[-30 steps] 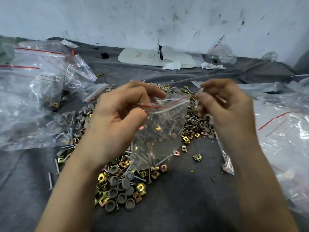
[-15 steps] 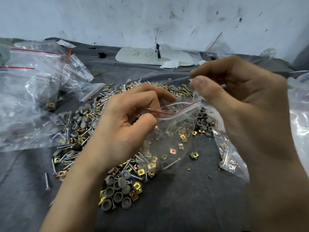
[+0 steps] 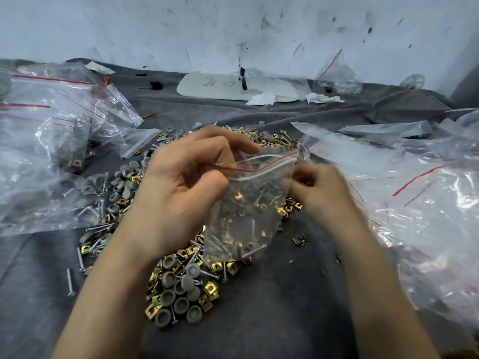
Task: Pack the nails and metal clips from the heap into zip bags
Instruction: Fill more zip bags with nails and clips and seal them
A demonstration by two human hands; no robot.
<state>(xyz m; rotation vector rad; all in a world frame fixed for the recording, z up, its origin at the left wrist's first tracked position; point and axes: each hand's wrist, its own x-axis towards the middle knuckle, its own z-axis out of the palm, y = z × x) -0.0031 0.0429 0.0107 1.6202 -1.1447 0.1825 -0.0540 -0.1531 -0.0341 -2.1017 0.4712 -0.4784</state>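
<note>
Pinching the mouth of a small clear zip bag (image 3: pixel 248 216) with a red line along its seal, the left hand (image 3: pixel 181 193) holds it up between thumb and curled fingers, just above the middle of the grey cloth-covered desk (image 3: pixel 272 320). The bag's mouth gapes between the two hands. The right hand (image 3: pixel 320 187) sits at the right end of the mouth with its fingers curled, but it is blurred, so whether it grips the bag's edge or something small cannot be told. Silver nails (image 3: pixel 255 251) and brass-coloured square metal clips (image 3: pixel 281 211) show through the plastic.

Under and to the left of the bag spreads the heap (image 3: pixel 124 187) of nails, clips and grey round caps (image 3: pixel 178 286), running from near the forearms to the far side of the hands. One clip (image 3: pixel 299 240) lies alone to the right.

Piles of larger clear zip bags with red lines lie at the left (image 3: pixel 51 151) and at the right (image 3: pixel 427 203). Far off, against the stained white wall (image 3: pixel 155 29), lies a flat white board (image 3: pixel 204 92) with a handwritten "O" and other marks too unclear to read. Crumpled white paper (image 3: pixel 261 99) rests on its near edge.
</note>
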